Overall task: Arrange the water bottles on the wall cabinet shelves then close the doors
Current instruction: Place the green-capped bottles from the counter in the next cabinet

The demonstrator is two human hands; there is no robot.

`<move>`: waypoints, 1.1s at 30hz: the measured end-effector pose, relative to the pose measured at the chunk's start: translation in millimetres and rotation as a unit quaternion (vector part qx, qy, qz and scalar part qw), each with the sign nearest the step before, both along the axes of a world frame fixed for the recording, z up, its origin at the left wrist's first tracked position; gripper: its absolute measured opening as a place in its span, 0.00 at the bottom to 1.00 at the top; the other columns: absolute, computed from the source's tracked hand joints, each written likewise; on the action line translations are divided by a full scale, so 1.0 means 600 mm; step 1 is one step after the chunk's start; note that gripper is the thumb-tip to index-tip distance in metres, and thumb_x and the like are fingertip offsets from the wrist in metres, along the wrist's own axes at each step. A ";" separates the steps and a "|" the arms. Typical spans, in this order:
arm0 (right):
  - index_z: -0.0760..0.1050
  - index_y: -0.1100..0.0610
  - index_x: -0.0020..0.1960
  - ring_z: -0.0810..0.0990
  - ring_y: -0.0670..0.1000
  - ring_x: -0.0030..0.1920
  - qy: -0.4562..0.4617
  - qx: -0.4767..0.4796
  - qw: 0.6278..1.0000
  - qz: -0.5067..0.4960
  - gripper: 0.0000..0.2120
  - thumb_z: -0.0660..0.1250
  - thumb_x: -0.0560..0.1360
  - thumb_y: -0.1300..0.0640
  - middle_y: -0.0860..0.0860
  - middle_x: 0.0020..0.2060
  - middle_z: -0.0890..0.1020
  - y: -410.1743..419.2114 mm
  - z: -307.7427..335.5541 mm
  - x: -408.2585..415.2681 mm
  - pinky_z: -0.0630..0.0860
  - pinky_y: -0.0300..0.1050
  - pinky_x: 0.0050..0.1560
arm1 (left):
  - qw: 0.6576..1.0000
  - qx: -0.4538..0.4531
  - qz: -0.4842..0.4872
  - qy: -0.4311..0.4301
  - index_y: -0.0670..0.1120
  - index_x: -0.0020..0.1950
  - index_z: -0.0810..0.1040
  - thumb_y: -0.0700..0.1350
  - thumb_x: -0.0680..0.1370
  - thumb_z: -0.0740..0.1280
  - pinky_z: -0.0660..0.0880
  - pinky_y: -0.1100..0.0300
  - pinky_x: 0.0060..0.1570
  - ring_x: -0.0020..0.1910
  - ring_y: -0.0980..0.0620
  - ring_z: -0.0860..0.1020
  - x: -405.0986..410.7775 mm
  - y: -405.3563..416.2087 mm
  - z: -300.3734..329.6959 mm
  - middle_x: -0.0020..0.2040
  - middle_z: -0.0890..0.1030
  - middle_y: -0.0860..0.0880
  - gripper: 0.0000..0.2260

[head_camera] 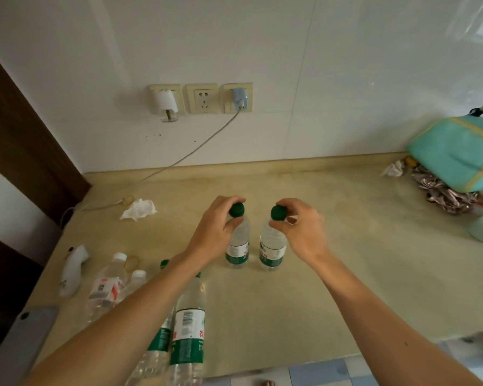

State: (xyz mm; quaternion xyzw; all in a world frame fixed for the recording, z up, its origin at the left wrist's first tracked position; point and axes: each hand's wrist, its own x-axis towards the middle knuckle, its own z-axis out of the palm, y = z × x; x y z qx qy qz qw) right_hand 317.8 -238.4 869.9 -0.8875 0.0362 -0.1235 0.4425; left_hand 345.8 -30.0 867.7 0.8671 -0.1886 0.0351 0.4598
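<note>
A pale beige worktop runs along a white wall, with a low raised lip where the two meet. Its surface is mottled and faintly stained. On the wall sits a row of three sockets; a white adapter hangs from the left one, and a plug in the right one trails a grey cable down onto the worktop and off toward the left edge. A dark brown door frame stands at the left.

Near the middle, two upright water bottles with green caps stand close together, not touching. The left hand pinches the cap of the left bottle between thumb and fingers; the right hand pinches the cap of the right bottle the same way. Both bottles' bases look to be on the worktop.

Nearer the front edge stand more bottles — two tall green-labelled ones partly behind the left forearm, and two white-capped ones to their left. A crumpled tissue lies left of the hands, a small white object further left, and a yellow rubber band by the white-capped bottles.

At the far right a turquoise bag rests on crinkled wrapping. Blue floor tiles show below the front edge.
</note>
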 end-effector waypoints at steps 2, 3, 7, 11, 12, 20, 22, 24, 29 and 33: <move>0.79 0.48 0.56 0.81 0.45 0.48 -0.013 -0.003 1.000 -0.003 0.17 0.79 0.70 0.56 0.41 0.47 0.81 -0.001 -0.008 -0.006 0.81 0.50 0.52 | 1.000 0.002 -0.009 0.006 0.46 0.70 0.75 0.38 0.81 0.67 0.72 0.53 0.69 0.64 0.54 0.75 0.002 -0.001 -0.004 0.63 0.76 0.50 0.17; 0.78 0.48 0.57 0.81 0.45 0.49 -0.018 -0.002 1.000 -0.002 0.17 0.79 0.71 0.56 0.40 0.48 0.81 -0.002 -0.011 -0.008 0.81 0.48 0.53 | 1.000 0.004 -0.009 0.009 0.46 0.70 0.74 0.39 0.81 0.67 0.72 0.53 0.69 0.65 0.54 0.74 0.005 -0.001 -0.005 0.64 0.75 0.50 0.18; 0.74 0.46 0.61 0.79 0.45 0.53 0.000 0.018 1.000 0.003 0.19 0.76 0.74 0.55 0.44 0.55 0.79 -0.014 -0.019 -0.015 0.79 0.44 0.58 | 0.999 0.013 -0.016 0.030 0.49 0.72 0.72 0.42 0.81 0.68 0.71 0.52 0.70 0.66 0.54 0.73 0.015 0.002 -0.007 0.66 0.74 0.52 0.20; 0.70 0.43 0.66 0.76 0.40 0.56 0.045 0.042 0.998 0.003 0.27 0.78 0.71 0.51 0.40 0.59 0.76 -0.013 -0.042 -0.016 0.77 0.43 0.59 | 0.998 -0.004 -0.014 0.069 0.51 0.76 0.66 0.49 0.79 0.71 0.71 0.56 0.69 0.68 0.57 0.72 0.018 0.009 -0.024 0.70 0.73 0.53 0.27; 0.68 0.43 0.69 0.75 0.41 0.58 0.070 0.066 0.995 0.013 0.34 0.80 0.69 0.50 0.40 0.61 0.73 -0.013 -0.054 -0.018 0.75 0.43 0.60 | 0.996 -0.019 -0.010 0.088 0.52 0.76 0.65 0.51 0.77 0.73 0.71 0.58 0.69 0.68 0.57 0.72 0.017 0.011 -0.031 0.70 0.72 0.53 0.31; 0.65 0.51 0.72 0.79 0.48 0.60 0.167 0.161 0.972 0.038 0.43 0.84 0.63 0.57 0.46 0.60 0.78 -0.011 -0.159 -0.015 0.78 0.41 0.58 | 0.980 -0.056 0.054 0.183 0.57 0.71 0.60 0.52 0.66 0.83 0.76 0.58 0.60 0.61 0.56 0.77 -0.009 -0.002 -0.125 0.63 0.76 0.56 0.42; 0.67 0.52 0.68 0.81 0.47 0.56 0.162 0.196 0.967 0.017 0.38 0.83 0.64 0.59 0.46 0.55 0.80 -0.007 -0.171 -0.009 0.80 0.37 0.48 | 0.975 -0.071 0.083 0.193 0.55 0.70 0.61 0.52 0.66 0.83 0.76 0.62 0.55 0.59 0.56 0.79 -0.011 -0.007 -0.145 0.61 0.78 0.55 0.40; 0.69 0.51 0.64 0.83 0.48 0.52 0.167 0.194 0.967 0.008 0.33 0.82 0.65 0.58 0.47 0.52 0.81 -0.003 -0.181 -0.004 0.81 0.42 0.46 | 0.971 -0.087 0.104 0.196 0.53 0.68 0.64 0.51 0.66 0.83 0.76 0.65 0.53 0.58 0.57 0.79 -0.014 -0.013 -0.162 0.60 0.79 0.55 0.38; 0.72 0.47 0.62 0.82 0.39 0.48 0.170 0.181 0.969 -0.007 0.32 0.83 0.63 0.54 0.42 0.51 0.83 -0.003 -0.185 -0.005 0.76 0.33 0.43 | 0.969 -0.109 0.123 0.184 0.55 0.64 0.68 0.50 0.66 0.83 0.75 0.74 0.47 0.54 0.65 0.79 -0.018 -0.018 -0.181 0.56 0.81 0.60 0.33; 0.74 0.44 0.57 0.83 0.41 0.49 0.157 0.224 0.961 -0.050 0.29 0.84 0.62 0.57 0.42 0.50 0.84 0.004 -0.176 -0.016 0.78 0.38 0.46 | 0.968 -0.117 0.129 0.182 0.55 0.63 0.69 0.47 0.67 0.83 0.74 0.75 0.44 0.51 0.69 0.79 -0.019 -0.019 -0.174 0.53 0.81 0.61 0.31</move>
